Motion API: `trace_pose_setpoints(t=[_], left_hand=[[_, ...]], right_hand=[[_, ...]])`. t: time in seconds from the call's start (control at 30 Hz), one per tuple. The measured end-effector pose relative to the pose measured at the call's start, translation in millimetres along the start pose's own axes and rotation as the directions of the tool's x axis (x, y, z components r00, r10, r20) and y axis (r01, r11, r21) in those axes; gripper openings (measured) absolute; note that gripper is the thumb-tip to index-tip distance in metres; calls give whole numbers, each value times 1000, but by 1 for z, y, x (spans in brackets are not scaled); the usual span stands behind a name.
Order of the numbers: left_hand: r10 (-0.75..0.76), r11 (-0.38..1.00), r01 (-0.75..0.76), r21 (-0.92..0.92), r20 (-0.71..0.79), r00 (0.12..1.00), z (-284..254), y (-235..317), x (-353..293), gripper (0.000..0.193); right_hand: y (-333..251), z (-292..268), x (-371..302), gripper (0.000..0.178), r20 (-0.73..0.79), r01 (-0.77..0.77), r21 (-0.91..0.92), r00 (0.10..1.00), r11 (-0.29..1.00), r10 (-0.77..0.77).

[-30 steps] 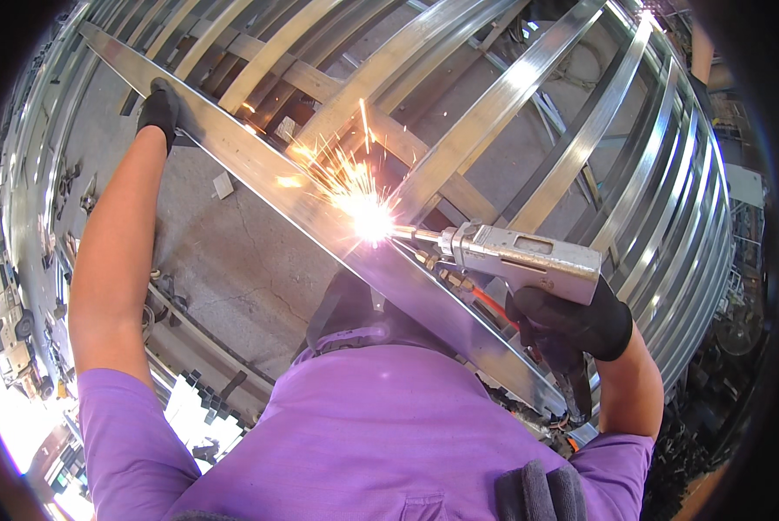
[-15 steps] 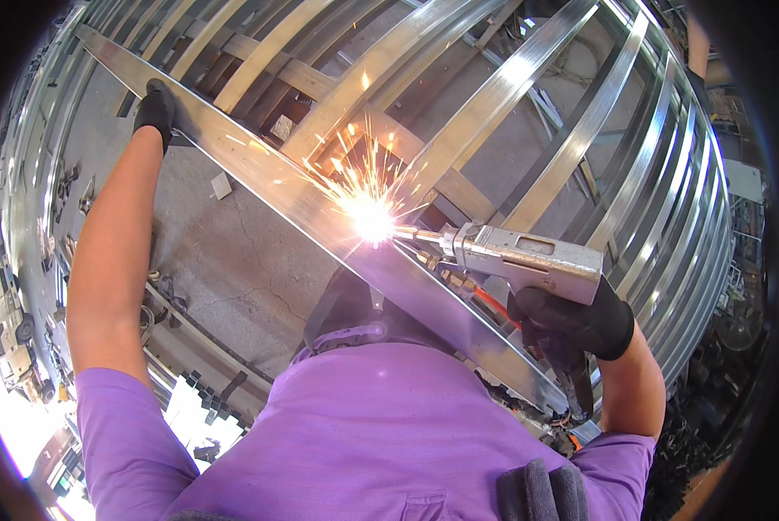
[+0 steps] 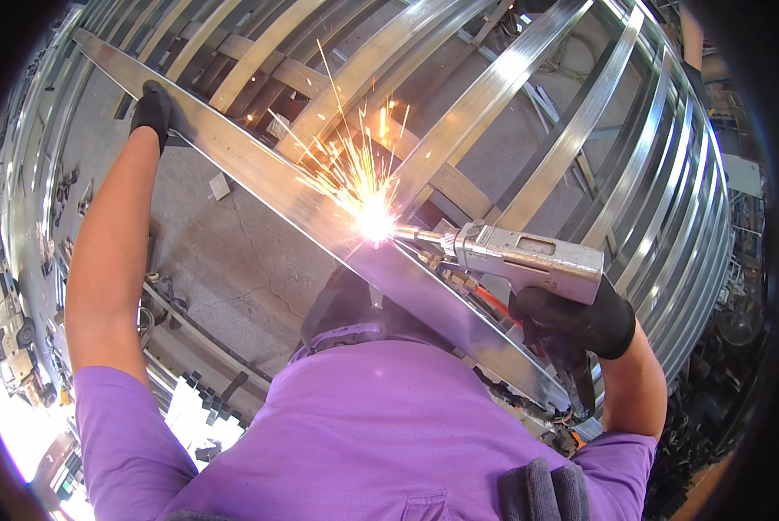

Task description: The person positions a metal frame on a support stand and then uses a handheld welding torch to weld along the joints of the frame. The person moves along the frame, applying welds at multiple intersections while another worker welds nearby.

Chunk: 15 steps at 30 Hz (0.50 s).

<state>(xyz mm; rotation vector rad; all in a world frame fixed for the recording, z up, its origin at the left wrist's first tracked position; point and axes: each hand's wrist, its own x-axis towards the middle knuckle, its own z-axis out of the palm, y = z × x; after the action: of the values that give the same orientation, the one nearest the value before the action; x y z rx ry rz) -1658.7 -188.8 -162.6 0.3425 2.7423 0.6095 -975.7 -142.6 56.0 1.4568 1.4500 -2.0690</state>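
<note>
In my right hand [image 3: 585, 321], in a black glove, is a silver handheld laser welding gun [image 3: 537, 260], its fingers wrapped round the grip. The gun's thin nozzle points left at a bright glowing spot [image 3: 377, 224] on a long flat-sided metal bar [image 3: 259, 178], throwing sparks up and left. That bar runs slantwise from the far left to near my right hip. My left hand [image 3: 152, 115], also black-gloved, grips the bar near its far left end; part of its fingers is hidden. A red hose [image 3: 492, 301] runs below the gun.
Beyond the bar spreads a frame of parallel metal tubes [image 3: 563, 148], with gaps showing the concrete floor [image 3: 224, 252]. Another person's arm [image 3: 692, 42] shows at the far right. Grey gloves [image 3: 541, 491] lie against my shirt. Bits of scrap lie on the floor.
The glowing spot and nozzle have barely shifted. The spark spray now rises higher and has changed shape. Both hands keep their places.
</note>
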Motion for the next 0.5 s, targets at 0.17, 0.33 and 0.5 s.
trace_pose_setpoints(t=[0.17,0.33,0.5], left_hand=[[24,1000,-23,6,-6,1000,1,13,-18,90],[24,1000,-24,15,4,1000,-3,6,-10,88],[48,999,-47,27,-47,998,1,-3,1,89]], right_hand=[[5,-1,-1,41,-1,0,34,1000,999,0],[7,-2,-2,41,-1,19,19,1000,1000,-19],[9,-2,-4,41,-1,29,6,1000,1000,-29]])
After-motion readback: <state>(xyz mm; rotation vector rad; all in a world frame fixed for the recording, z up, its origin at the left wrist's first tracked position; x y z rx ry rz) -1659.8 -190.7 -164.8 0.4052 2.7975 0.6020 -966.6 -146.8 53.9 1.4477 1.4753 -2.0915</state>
